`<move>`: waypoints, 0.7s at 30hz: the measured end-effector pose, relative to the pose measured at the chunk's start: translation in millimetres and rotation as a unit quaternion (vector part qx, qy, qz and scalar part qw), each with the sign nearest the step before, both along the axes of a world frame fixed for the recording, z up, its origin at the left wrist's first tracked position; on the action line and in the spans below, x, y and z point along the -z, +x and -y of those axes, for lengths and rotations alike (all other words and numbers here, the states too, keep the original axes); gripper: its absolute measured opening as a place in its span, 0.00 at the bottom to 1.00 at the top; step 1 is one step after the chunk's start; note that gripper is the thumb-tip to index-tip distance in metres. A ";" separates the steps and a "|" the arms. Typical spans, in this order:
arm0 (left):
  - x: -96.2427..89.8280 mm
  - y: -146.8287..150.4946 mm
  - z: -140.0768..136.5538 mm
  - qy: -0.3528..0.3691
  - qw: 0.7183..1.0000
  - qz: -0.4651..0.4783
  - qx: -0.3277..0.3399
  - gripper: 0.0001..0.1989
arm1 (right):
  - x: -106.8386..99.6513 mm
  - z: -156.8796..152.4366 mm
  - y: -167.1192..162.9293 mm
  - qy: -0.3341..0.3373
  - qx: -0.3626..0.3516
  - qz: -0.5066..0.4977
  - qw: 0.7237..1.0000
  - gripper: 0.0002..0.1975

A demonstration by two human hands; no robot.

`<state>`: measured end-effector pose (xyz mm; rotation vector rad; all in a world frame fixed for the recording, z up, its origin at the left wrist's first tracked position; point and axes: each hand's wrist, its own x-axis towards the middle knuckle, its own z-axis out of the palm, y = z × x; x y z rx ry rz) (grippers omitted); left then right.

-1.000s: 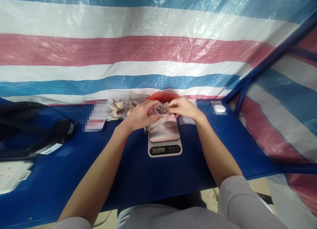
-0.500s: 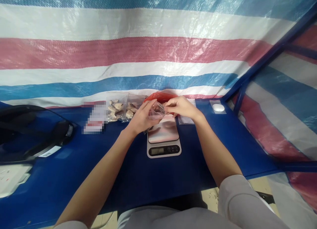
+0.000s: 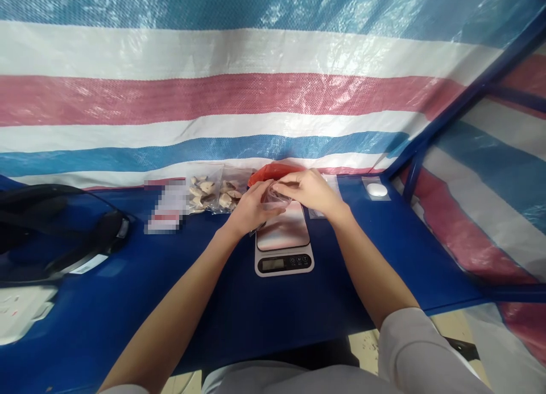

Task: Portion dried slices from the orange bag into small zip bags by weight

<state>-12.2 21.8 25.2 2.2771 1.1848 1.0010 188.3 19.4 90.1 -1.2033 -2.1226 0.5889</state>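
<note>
Above the back of a kitchen scale, my left hand is closed around a clear plastic bag, thumb in front and fingers behind. My right hand reaches over from the right, its fingertips closed on the bag's upper part near the mouth. What lies inside the bag is hard to make out. Behind the hands is a red plastic bag, partly covered by them. Two clear bags of beige dried pieces, a left one and a right one, lie beside my left hand.
A flat clear packet lies behind my right hand. Farther right is a white rounded object on a small clear bag. At left are a black headset-like object and a white power strip. Striped sheeting closes off the back.
My right hand's fingertips have moved left, from the bag's right edge to over its mouth. My left hand keeps its hold. The whole view has shifted slightly.
</note>
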 end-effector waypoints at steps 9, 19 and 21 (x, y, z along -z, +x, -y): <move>-2.5 1.5 2.0 -0.030 1.000 -0.006 0.005 0.36 | 12.6 -4.5 -7.7 -0.052 -0.053 0.010 0.997 0.12; -24.0 -23.0 0.5 -0.174 0.984 -0.041 0.024 0.33 | 16.3 -13.8 16.4 -0.144 -0.117 -0.195 0.963 0.12; -29.0 -28.1 -0.4 -0.169 0.983 -0.074 0.014 0.28 | 14.0 -13.5 18.3 -0.145 -0.112 -0.203 0.962 0.12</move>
